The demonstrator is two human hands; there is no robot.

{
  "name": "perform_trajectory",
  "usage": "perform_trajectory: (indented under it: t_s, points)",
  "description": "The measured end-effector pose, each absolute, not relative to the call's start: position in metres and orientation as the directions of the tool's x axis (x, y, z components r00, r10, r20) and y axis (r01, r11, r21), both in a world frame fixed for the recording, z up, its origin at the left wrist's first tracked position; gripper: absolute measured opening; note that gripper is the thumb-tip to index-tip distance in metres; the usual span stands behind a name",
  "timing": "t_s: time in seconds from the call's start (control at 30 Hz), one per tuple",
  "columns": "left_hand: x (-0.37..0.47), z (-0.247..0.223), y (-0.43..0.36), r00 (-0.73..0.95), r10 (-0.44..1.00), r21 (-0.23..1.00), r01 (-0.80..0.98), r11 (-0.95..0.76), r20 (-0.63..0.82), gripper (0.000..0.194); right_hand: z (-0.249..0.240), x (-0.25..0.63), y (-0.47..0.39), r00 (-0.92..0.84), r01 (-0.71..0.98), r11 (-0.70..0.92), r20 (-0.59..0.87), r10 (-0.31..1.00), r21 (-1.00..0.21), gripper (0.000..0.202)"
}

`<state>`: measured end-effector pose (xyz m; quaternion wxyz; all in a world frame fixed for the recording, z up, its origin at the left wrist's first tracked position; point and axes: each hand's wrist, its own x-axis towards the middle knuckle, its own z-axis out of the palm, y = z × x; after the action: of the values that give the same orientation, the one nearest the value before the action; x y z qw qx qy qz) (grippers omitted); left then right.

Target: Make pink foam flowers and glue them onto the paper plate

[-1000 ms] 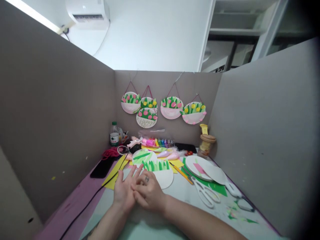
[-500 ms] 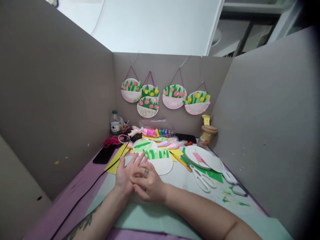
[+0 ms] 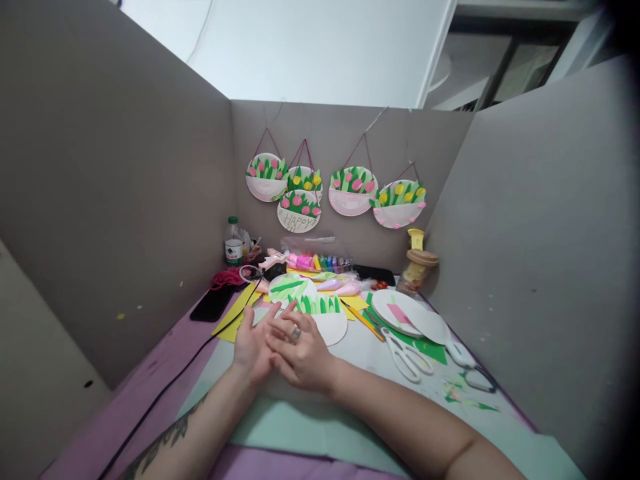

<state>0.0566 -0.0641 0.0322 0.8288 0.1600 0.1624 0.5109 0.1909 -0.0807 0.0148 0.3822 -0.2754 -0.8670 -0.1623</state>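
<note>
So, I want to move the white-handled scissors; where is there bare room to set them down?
The pale green sheet looks bare between the left forearm and right forearm, as does the purple cloth between the black cable and left partition. It's crowded beyond the left hand and right hand, with the leaf-topped plate and plastic bags, and around the scissors at right.

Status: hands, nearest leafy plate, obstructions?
Left hand palm up. Right hand across it, any hold hidden. Leafy plate beyond, partly behind hands. White scissors right, clear of both.
</note>
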Motion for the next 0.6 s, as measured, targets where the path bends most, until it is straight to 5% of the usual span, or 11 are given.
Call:
perform_trajectory:
  t_s: [0.6]
  points:
    - [0.0558, 0.0329, -0.0626, 0.403, 0.908, 0.397, -0.819, 0.414, -0.117, 0.079, 0.0163, 0.1922, -0.0768, -0.580, 0.635, 0.767, 0.711, 0.397, 0.090, 0.036]
